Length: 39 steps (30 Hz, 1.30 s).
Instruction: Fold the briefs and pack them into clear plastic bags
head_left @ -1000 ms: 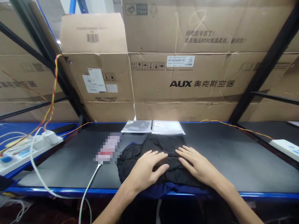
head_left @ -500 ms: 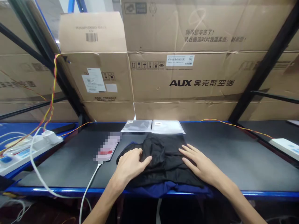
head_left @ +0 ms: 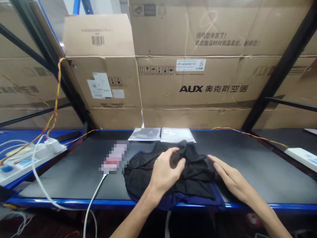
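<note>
Head view — black cloth (head_left: 194,180) lies under left grip (head_left: 164,170) — against right grip (head_left: 231,180).

The bundle (head_left: 192,173) is creased cloth, the tabletop (head_left: 257,168) matt, its edge (head_left: 289,207) glossy, the panels (head_left: 158,96) cardboard.

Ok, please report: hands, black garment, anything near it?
Left hand on black garment, grip unclear. Right hand open at its right edge. Garment rumpled, navy along front. Two plastic packets just behind.
</note>
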{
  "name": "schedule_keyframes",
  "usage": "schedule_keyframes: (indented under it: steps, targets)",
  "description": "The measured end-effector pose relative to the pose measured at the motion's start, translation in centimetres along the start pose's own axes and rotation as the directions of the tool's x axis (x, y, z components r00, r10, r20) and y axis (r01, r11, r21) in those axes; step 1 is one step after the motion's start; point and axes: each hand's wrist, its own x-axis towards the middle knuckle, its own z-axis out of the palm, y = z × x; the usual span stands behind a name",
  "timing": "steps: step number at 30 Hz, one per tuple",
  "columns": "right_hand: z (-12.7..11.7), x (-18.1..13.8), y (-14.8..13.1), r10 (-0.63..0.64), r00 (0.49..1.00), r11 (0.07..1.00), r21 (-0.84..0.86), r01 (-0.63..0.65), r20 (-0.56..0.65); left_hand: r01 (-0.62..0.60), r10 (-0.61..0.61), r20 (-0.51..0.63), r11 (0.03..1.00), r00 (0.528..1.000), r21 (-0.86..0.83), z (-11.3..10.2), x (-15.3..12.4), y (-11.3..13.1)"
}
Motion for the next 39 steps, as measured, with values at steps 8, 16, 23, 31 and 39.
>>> schedule_keyframes:
  steps: [8, 16, 23, 31, 39]
  targets:
    - [0.7, 0.0, 0.4, -0.039, 0.999, 0.997, -0.071, 0.041, 0.026, -0.282, 0.194, 0.388, 0.942, 0.901, 0.183, 5.1, -1.2, 0.7]
    - [0.2, 0.6, -1.3, -0.026, 0.999, 1.000, 0.007, 0.026, -0.028, -0.278, 0.215, 0.458, 0.958, 0.863, 0.074, 0.0, -0.8, -1.0]
    - [0.5, 2.9, -5.2, -0.311, 0.935, 0.946, -0.035, 0.321, 0.169, -0.204, 0.037, 0.457, 0.924, 0.889, 0.323, -5.4, -0.9, -7.1]
    - [0.9, 3.7, -5.8, -0.379, 0.828, 0.887, -0.091, 0.452, 0.413, -0.237, 0.049, 0.468, 0.906, 0.882, 0.352, -5.9, -1.6, -8.7]
    - [1.2, 3.4, -5.6, -0.397, 0.832, 0.883, -0.087, 0.461, 0.387, -0.257, 0.102, 0.420, 0.908, 0.902, 0.330, -5.8, 0.9, -8.9]
